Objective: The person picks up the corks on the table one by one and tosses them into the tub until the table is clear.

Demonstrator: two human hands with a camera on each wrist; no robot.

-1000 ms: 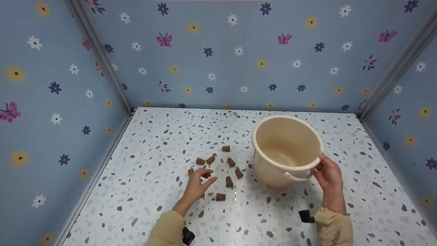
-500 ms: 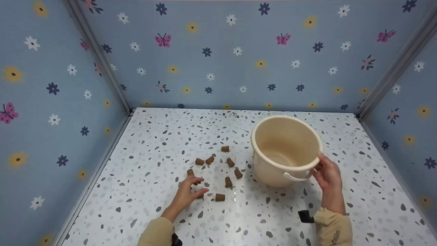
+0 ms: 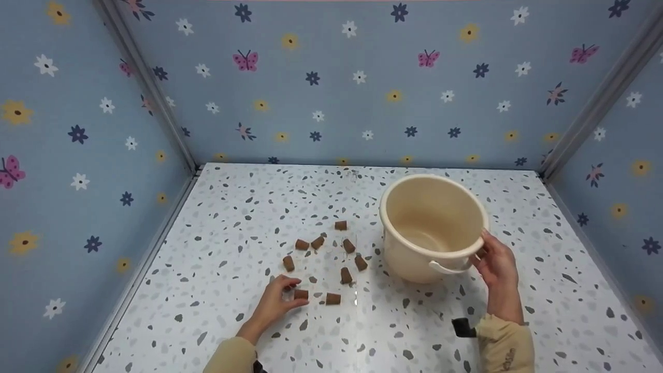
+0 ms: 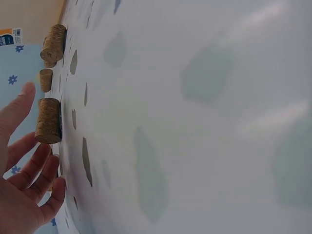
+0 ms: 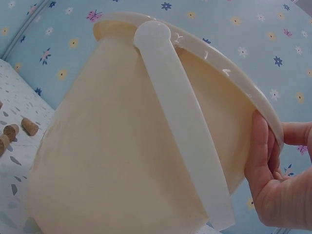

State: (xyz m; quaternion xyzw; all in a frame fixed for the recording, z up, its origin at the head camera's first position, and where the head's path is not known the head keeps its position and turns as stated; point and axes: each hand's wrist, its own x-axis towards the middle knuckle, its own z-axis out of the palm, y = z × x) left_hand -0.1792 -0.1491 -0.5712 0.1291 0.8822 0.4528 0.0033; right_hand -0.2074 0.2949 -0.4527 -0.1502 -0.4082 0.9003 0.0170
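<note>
My left hand [image 3: 274, 301] is low over the table, thumb and fingers spread around a brown cork [image 3: 301, 294]. In the left wrist view this cork [image 4: 48, 121] lies between the thumb and the relaxed fingers [image 4: 34, 168], with a gap showing at the thumb. My right hand [image 3: 498, 261] grips the rim of a cream plastic bucket [image 3: 409, 259], thumb on one side of the rim and fingers on the other. The bucket's white handle [image 5: 187, 126] hangs down its side. No cork shows in the visible part of the bucket's inside.
Several more corks lie scattered left of the bucket, among them a cork [image 3: 333, 299] just right of the left hand and a cork [image 3: 288, 263] beyond it. Patterned blue walls [image 3: 331, 83] border the speckled white table [image 3: 233, 207] at the back and sides.
My left hand has moved left and toward the near side of the table, coming down around the near cork. The right hand stays on the bucket rim, and the bucket has not moved.
</note>
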